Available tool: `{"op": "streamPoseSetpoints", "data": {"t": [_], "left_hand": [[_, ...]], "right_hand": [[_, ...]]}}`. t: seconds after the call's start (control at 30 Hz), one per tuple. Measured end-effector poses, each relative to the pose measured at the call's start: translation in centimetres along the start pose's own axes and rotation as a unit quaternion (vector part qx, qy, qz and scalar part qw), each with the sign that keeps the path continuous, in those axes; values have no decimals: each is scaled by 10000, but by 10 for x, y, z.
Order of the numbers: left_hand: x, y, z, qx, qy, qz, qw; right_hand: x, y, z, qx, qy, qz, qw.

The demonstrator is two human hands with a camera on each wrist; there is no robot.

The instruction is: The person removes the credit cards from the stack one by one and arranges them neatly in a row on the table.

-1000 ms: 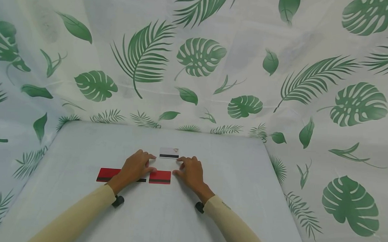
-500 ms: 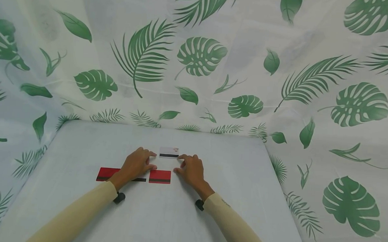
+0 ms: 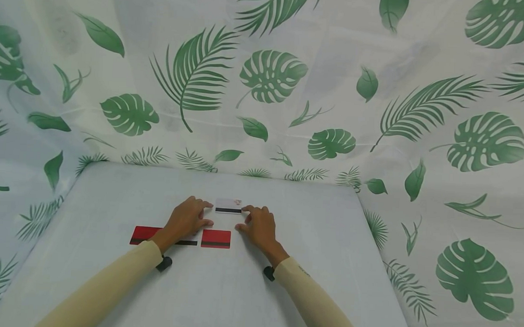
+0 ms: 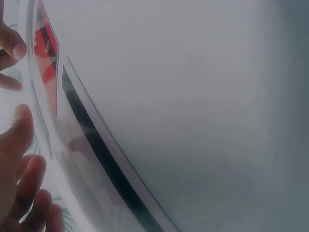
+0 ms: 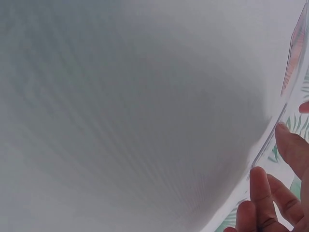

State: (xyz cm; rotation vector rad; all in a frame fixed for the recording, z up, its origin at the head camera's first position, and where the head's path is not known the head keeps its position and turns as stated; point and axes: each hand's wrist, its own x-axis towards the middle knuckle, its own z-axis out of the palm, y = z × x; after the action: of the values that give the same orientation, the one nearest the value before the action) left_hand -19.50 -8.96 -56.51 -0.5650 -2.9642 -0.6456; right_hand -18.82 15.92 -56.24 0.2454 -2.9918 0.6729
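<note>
A white card point(image 3: 228, 206) with a black stripe lies flat on the table, between the index fingertips of both hands. My left hand point(image 3: 188, 217) is just off its left edge, holding nothing, fingers loosely bent. At the card's right edge is the index fingertip of my right hand point(image 3: 261, 226); whether it touches is hard to tell. Closer in lies a red card point(image 3: 216, 239) with a dark stripe, below the two thumbs. Under my left wrist a second white card point(image 4: 111, 179) is partly hidden, its black stripe showing. Another red card point(image 3: 145, 235) lies left of it.
The white table point(image 3: 328, 262) has its far edge against a hanging sheet point(image 3: 280, 149) printed with green leaves. The sheet also runs along the left and right sides. A dark wrist camera point(image 3: 165, 264) sits beneath the left wrist, another point(image 3: 268, 273) beneath the right.
Both hands have slid slightly away from me, their index fingers shifting up along the far white card's sides. The cards have not visibly moved.
</note>
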Motion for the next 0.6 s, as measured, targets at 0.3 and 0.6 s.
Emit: {"op": "streamPoseSetpoints", "data": {"t": [0.3, 0.6], "left_hand": [[6, -1, 3, -14, 136, 59, 9999], [12, -2, 8, -76, -80, -141, 9998]], "right_hand": [[5, 0, -2, -113, -28, 51, 9999], [11, -1, -1, -149, -73, 111, 9998]]}}
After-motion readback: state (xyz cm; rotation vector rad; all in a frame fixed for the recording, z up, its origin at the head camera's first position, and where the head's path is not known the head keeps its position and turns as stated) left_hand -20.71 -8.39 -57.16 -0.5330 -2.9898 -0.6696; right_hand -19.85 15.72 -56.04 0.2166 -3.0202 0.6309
